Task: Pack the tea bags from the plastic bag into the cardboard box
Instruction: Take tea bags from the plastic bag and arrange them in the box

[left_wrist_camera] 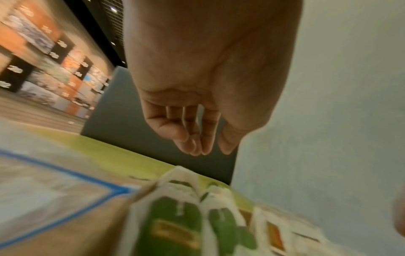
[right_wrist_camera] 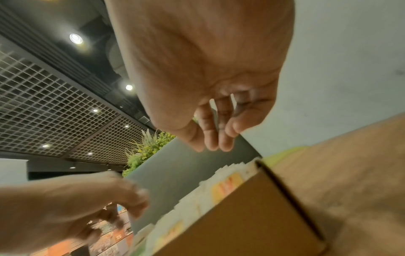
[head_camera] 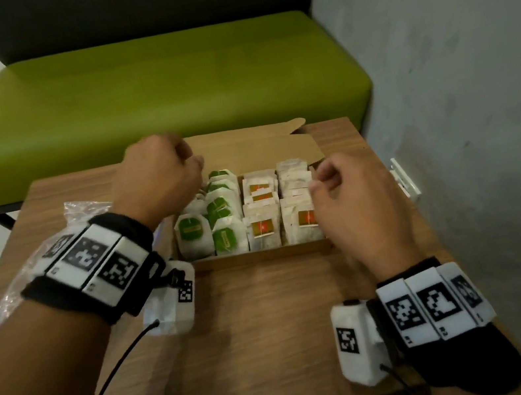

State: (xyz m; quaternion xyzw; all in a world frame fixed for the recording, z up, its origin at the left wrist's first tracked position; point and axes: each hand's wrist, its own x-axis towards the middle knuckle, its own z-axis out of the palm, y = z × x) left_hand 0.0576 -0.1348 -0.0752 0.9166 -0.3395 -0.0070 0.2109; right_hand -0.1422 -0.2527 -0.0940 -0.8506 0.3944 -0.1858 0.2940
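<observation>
While both hands hang loosely curled and hold nothing, the left hand [head_camera: 158, 177] hovers over the cardboard box's [head_camera: 262, 255] left edge, the right hand [head_camera: 354, 201] over its right. Four rows of tea bags [head_camera: 223, 211] seem to fill it; the plastic bag [head_camera: 37, 261] lies left.

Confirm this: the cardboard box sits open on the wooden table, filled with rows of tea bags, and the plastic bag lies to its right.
Wrong side. The head view shows the plastic bag lying left of the cardboard box. The rest holds: the box sits open on the wooden table, filled with rows of tea bags.
</observation>
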